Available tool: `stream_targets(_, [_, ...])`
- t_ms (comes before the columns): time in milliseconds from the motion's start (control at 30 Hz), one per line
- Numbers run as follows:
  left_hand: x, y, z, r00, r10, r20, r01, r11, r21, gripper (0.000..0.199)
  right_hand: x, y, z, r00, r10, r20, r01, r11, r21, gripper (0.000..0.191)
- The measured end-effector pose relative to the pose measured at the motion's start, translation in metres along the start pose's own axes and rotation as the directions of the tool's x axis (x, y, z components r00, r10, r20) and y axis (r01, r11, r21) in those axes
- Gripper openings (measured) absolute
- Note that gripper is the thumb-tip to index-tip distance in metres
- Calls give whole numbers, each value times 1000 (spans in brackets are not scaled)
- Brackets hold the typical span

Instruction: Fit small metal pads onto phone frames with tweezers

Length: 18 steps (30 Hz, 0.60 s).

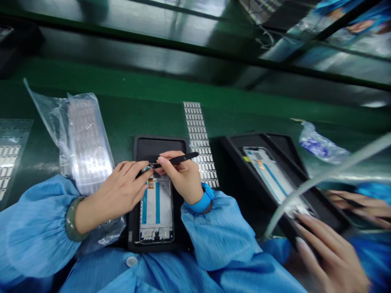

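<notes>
L hand (119, 191) sits lower left of center, fingers together and curved over top end of phone frame (156, 211), tips at or on its upper edge; can't tell if it's actually gripping. R hand (180, 177) pinches slim black tool (179, 159) btw thumb and index, tip pointing left to top of frame, other fingers curled under. Phone frame lies flat, long axis roughly up/down, in black tray (160, 147), lower half of tray, blue strips inside, small orange-gold patch (150, 184) near top. Green jade-look bangle (71, 219) on L wrist, blue wrist strap (202, 199) on R wrist, both sleeves blue smock (220, 232).

Rest of bench (128, 122), green: silver sheet of small parts in clear plastic bag (88, 142) upper left of hands, partly under L forearm; narrow strip of same kind of parts (198, 138) just right of tray; another sheet (10, 162) at far left edge. Right side: co-worker's tilted black tray (259, 152) w/ second phone frame (269, 175), co-worker's hands (330, 256) at lower right, one on the tray's lower end, other at right edge. Crumpled bag w/ blue print (320, 142) above it. Pale cable (324, 179) crosses right side. Glossy shelf w/ reflections across top.
</notes>
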<state>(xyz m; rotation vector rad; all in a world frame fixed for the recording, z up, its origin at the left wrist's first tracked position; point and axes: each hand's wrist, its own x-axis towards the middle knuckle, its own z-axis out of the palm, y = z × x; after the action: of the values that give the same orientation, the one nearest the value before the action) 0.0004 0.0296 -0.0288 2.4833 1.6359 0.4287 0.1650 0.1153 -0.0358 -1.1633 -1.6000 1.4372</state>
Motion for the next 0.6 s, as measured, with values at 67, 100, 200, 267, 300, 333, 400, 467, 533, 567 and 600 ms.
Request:
stream_targets(67, [-2,-1,3,1000,1,-4,-1,1000,6,38,-1,1,1,999,-38,10,38,999,-10,18])
stream_targets(100, [-3,-2,4,1000,-1,-1,1,1000,8,38,-2,1,2,998,-59,19,59,998,-17,17])
stream_targets(200, [-4,-4,6,1000,-2,11,2,1000,11,38,-3,2,3,993,-112,41,114,992,-60,15])
stream_targets(267, [-5,-4,7,1000,6,12,-6,1000,20,37,-4,2,3,989,-143,45,147,983,-107,15])
stream_targets(300, [-5,-4,7,1000,10,12,-11,1000,28,37,-5,2,3,986,-161,43,166,977,-136,14])
stream_targets(333, [-4,-4,6,1000,14,12,-15,999,36,37,-5,2,3,983,-182,39,186,968,-167,14])
stream_targets(400, [-4,-4,6,1000,17,13,-17,999,51,37,-6,2,3,971,-237,32,238,944,-227,12])
stream_targets(467, [-3,-3,6,1000,12,12,-13,998,61,37,-7,1,4,949,-314,31,310,909,-280,11])
stream_targets(533, [-3,-3,6,1000,13,6,-13,998,61,36,-8,0,5,919,-392,44,383,860,-338,12])
stream_targets(567, [-3,-3,6,1000,13,3,-13,998,59,36,-9,0,5,905,-422,56,411,834,-367,12])
stream_targets(600, [-3,-3,6,1000,13,0,-13,998,55,35,-10,0,6,893,-445,69,434,810,-394,13])
